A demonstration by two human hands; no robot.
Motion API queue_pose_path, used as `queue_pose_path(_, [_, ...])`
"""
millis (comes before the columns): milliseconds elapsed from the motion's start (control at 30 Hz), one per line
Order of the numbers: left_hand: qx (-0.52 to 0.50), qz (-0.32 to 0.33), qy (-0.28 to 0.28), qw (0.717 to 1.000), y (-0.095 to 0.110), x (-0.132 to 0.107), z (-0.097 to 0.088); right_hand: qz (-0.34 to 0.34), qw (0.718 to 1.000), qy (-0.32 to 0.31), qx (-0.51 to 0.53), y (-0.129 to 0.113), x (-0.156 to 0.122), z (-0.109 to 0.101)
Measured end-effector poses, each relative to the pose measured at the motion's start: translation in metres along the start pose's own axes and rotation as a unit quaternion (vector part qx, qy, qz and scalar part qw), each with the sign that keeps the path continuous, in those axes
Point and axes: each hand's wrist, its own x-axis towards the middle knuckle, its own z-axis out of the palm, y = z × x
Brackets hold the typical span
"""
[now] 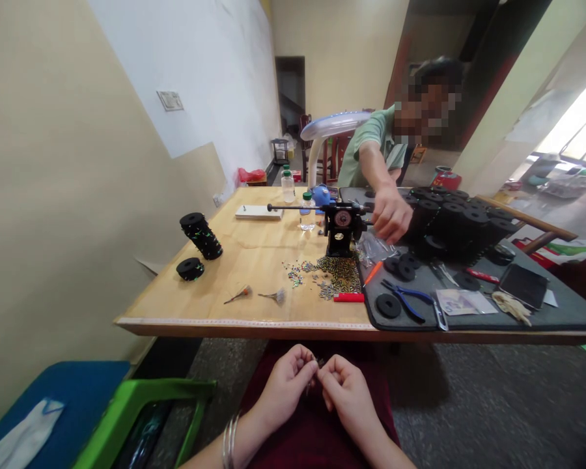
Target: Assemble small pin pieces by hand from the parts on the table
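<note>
My left hand (293, 376) and my right hand (342, 385) meet above my lap, just below the table edge. Both are closed in a pinch, fingertips almost touching. Between them is a small, thin, dark thing (320, 361), mostly covered by the fingers and too small to name. Nearest on the table lie two small bundles of fine strands, one brownish (240, 294) and one pale (274, 296). Right of these are a red lighter (349, 298) and a heap of tiny metallic and coloured pieces (339, 272).
A co-worker's hand (393, 212) reaches beside a black winding machine (340, 228). Black foam spools (202, 236) stand at left, more (449, 218) at right. Blue-handled pliers (413, 299), a cutter knife (440, 316) and a banknote (463, 302) lie on the grey mat (561, 319). A green stool (146, 391) stands lower left.
</note>
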Motion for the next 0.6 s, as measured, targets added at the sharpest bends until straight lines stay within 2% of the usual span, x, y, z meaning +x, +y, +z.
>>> queue_pose_path(267, [-0.002, -0.003, 0.001, 1.000, -0.0005, 0.0001, -0.0002, 0.006, 1.000, 0.002, 0.002, -0.0063, -0.0030, 0.0017])
queue_pose_path(600, [0.004, 0.005, 0.002, 1.000, -0.0015, -0.0007, -0.0005, -0.002, 1.000, 0.005, 0.006, -0.0010, -0.0011, 0.0017])
